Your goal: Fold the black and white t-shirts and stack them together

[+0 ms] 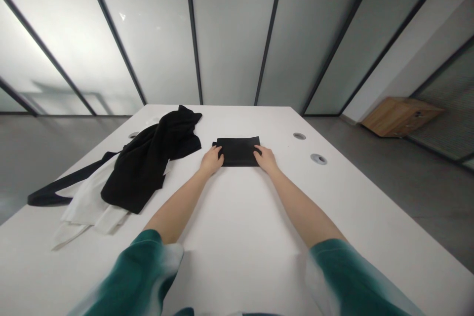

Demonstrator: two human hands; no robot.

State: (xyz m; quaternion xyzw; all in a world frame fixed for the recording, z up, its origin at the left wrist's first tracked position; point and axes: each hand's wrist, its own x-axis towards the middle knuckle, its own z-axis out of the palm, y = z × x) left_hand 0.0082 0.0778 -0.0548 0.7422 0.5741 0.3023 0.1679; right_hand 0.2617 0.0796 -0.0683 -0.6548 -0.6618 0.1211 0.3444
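Observation:
A small folded black cloth (239,150) lies flat on the white table (237,237), out in front of me. My left hand (212,160) rests on its near left corner, fingers curled down over the edge. My right hand (265,158) lies on its near right corner, fingers stretched forward and pressed onto the fabric. Both arms reach out straight, with green sleeves near the camera.
A heap of black garments (151,163) lies to the left, on top of white clothing (87,207), with a black strip (55,190) trailing to the table's left edge. Round cable ports (318,159) sit at the right. A wooden box (402,116) stands on the floor by the glass wall.

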